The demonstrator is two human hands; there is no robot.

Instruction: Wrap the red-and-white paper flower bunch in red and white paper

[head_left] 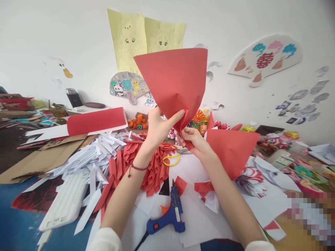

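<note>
The red double-happiness character point(265, 60) at two o'clock is the only writing I can read, set on a white fan-shaped board point(289, 57) against the wall. The pale label point(177, 214) on the blue glue gun point(157, 225) at six o'clock is too small to make out.

My red paper sheet point(178, 76) stands at twelve o'clock, smooth and flared wide at its top edge, creased and gathered toward the base. My left hand point(161, 127) pinches it, thumb flat on the near face; the fingers behind are hidden by the paper. My right hand point(196, 139) pinches the crumpled lower end between thumb and fingers.

Folded red paper strips point(154, 170) heap stiffly at seven o'clock, beside curling white paper strips point(104, 150) at eight. A rolled red sheet point(95, 120) lies at nine, and a second red sheet point(231, 148), toward four, is partly covered by my right arm. Yellow drawings point(131, 45) at eleven are overlapped by my sheet. A pixelated patch point(311, 219) at four blots out the far corner.
</note>
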